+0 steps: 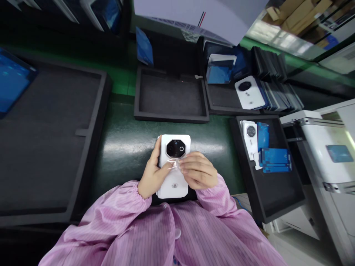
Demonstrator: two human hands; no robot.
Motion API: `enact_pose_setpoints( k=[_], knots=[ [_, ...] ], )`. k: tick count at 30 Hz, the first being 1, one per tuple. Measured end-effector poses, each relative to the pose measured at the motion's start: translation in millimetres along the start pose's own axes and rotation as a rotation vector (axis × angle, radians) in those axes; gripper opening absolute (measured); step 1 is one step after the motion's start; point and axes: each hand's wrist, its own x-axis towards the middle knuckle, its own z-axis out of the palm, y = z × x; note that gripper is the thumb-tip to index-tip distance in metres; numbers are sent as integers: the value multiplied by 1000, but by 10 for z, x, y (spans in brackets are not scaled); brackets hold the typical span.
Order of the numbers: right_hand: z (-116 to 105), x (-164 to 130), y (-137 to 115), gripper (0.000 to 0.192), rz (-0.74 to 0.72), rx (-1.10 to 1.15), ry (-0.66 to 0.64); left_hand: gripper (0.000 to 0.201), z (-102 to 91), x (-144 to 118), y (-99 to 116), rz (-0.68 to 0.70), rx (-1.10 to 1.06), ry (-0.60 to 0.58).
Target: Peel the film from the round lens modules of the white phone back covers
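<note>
Gripping the white phone (pixel 174 166) lengthwise, camera end away, left hand (pixel 151 177) clasps its edge, right hand (pixel 197 171) seemingly pinching clear film.

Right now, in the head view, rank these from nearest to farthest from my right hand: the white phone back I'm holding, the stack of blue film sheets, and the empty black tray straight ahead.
1. white phone back: touching the right hand, just left of it.
2. stack of blue film sheets: in the tray to the right.
3. empty black tray: ahead, beyond the phone.
</note>
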Motion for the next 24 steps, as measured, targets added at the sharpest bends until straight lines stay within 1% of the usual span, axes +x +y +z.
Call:
enact_pose_setpoints(
  k=[4,7,9,11,14,16,18,19,20,22,24],
  knots=[
    [4,-7,11,26,-4,-70,39,73,9,5,4,-19,-11,3],
    [8,-17,13,26,-8,-87,45,74,9,9,20,-26,-18,-5],
    [15,-33,13,27,7,-94,45,74,10,8,31,-35,-28,-8],
    [27,-55,11,30,53,-99,58,73,13,2,37,-47,-39,-12],
    [48,-86,3,34,136,-132,76,73,21,-7,34,-72,-51,-20],
    [59,-95,-6,34,194,-227,82,75,29,-8,29,-86,-64,-28],
    [63,-88,-17,34,287,-325,75,77,37,-3,26,-102,-79,-33],
    [62,-81,-22,37,350,-346,70,77,42,1,26,-112,-88,-34],
    [59,-71,-27,44,417,-341,60,77,46,5,26,-121,-98,-32],
    [51,-51,-38,60,544,-258,20,78,54,9,25,-139,-126,-31],
    [44,-38,-47,66,656,-130,-15,79,62,6,18,-164,-184,-52]
  ],
)
